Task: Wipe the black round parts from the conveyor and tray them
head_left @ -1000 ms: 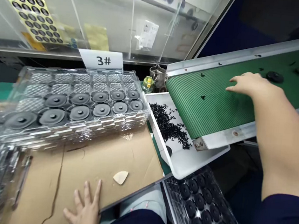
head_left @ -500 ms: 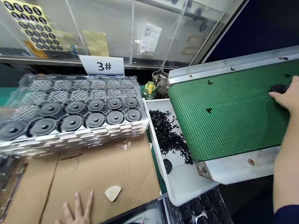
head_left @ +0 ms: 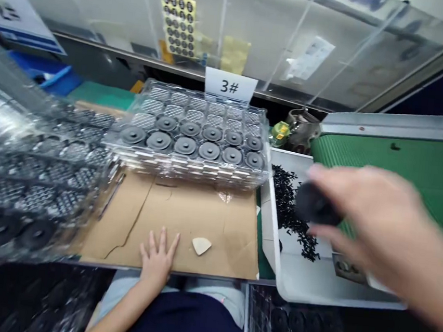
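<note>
My left hand [head_left: 158, 258] lies flat with fingers spread on the brown cardboard [head_left: 185, 212], left of a small cream-coloured wedge [head_left: 201, 245]. Blurred by motion, my right hand [head_left: 373, 217] pinches a black disc [head_left: 315, 204] above the white tray [head_left: 292, 285]. Small black pieces [head_left: 287, 198] are heaped in that tray. Behind the cardboard stands a stack of clear compartment trays [head_left: 190, 168]; the front rows of the top one hold several dark discs [head_left: 185, 146], and its back compartments show no discs.
A green conveyor belt [head_left: 432, 170] runs off to the right. At the left are more clear trays [head_left: 50, 191] and a blue bin [head_left: 54, 74]. A "3#" sign [head_left: 229, 87] stands behind the stack. More trays of black discs [head_left: 296, 324] sit low at the right.
My right hand has come left from over the green belt to above the white tray, with a black disc in it. The view has swung left. My left hand remains flat on the cardboard.
</note>
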Demonstrator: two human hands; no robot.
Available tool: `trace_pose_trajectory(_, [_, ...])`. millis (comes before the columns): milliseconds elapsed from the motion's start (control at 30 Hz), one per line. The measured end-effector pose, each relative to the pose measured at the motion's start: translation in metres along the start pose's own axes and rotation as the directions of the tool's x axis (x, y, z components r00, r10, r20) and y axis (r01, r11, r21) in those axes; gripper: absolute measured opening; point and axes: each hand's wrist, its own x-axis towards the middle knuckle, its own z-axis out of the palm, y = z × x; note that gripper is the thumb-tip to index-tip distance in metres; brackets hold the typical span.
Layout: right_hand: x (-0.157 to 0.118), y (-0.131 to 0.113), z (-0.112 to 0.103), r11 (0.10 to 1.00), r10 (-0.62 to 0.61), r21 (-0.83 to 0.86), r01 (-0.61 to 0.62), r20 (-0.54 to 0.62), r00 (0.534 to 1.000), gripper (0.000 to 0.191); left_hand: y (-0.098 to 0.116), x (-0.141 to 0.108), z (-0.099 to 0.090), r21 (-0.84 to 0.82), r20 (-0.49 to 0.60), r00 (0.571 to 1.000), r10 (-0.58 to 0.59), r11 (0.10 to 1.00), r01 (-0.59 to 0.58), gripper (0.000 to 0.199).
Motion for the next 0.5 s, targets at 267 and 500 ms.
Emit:
trace_pose_trajectory(267, [-0.038,-0.182,0.144,0.791,-0.183,0.611,0.030,0.189,0.965,0.098,-0.018,-0.026,-0.055,-0.998,-0.057,0.870,0.489,-0.048,-0.039,0.079])
trace_pose_trajectory(500, [-0.037,-0.262,0.197,0.556,0.191,0.791,-0.256,0.178,0.965,0.088,-0.028,-0.063,-0.061,-0.934,-0.029,0.964,0.263,-0.352,0.068,0.071])
